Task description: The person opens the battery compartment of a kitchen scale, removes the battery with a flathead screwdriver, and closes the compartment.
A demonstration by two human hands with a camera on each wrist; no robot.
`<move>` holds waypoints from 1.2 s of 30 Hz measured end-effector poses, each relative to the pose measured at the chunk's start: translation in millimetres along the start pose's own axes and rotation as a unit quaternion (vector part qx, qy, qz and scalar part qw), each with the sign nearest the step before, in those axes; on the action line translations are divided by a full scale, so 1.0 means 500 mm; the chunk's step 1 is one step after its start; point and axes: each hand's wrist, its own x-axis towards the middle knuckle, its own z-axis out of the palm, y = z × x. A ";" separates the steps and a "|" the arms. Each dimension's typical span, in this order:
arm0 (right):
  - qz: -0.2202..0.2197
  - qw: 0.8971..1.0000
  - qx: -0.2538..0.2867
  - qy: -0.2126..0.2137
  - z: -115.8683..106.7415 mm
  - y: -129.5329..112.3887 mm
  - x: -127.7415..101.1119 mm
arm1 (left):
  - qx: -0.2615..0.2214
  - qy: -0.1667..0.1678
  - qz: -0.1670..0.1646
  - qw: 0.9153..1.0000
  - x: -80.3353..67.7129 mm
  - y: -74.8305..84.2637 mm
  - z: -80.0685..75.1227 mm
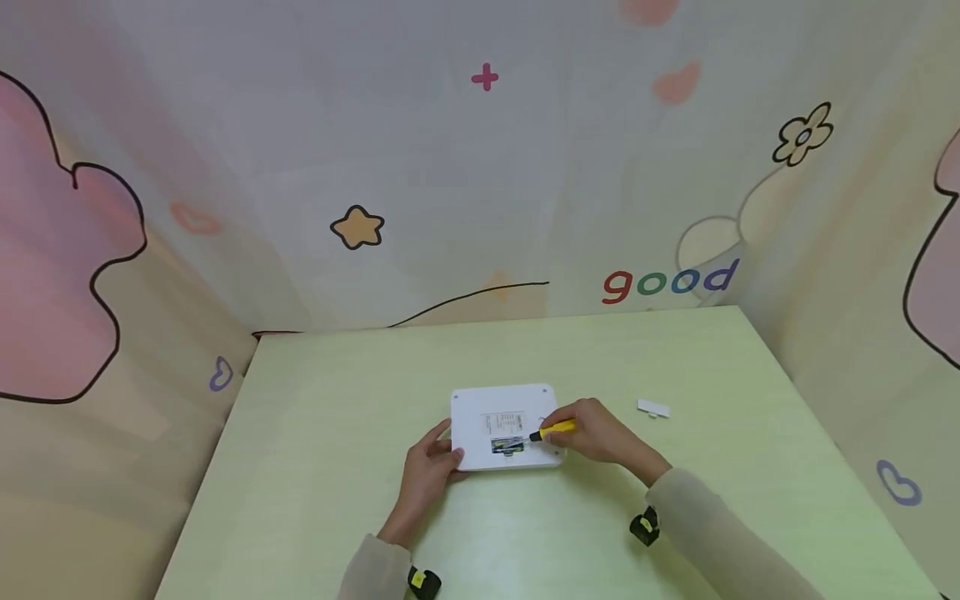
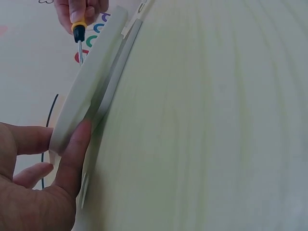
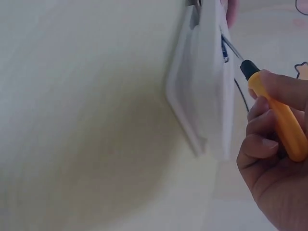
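A flat white rectangular device [image 1: 468, 417] lies with its labelled underside up, tilted off the table in the wrist views. Its small battery compartment [image 1: 507, 447] is uncovered, with what look like batteries inside. My left hand [image 1: 426, 473] grips the device's left edge, thumb on the near face and fingers behind it. With my right hand [image 1: 596, 431] I hold a screwdriver [image 3: 284, 122] by its yellow and black handle. The metal shaft [image 3: 232, 47] points into the compartment; whether the tip touches a battery I cannot tell.
A small white battery cover [image 1: 653, 409] lies on the pale green table [image 1: 322, 417], to the right of the device. Printed curtains [image 1: 450, 167] enclose the back and both sides of the table.
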 end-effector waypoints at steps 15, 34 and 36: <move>-0.130 0.942 -0.307 0.049 -0.016 -0.118 -0.043 | -0.004 0.006 -0.013 1.000 0.003 -0.005 0.004; -0.189 0.899 -0.391 0.056 0.009 -0.123 -0.032 | -0.006 0.006 -0.018 1.000 0.001 -0.001 0.005; -0.148 0.933 -0.326 0.038 -0.004 -0.113 -0.023 | -0.010 0.008 -0.018 1.000 0.001 -0.004 0.006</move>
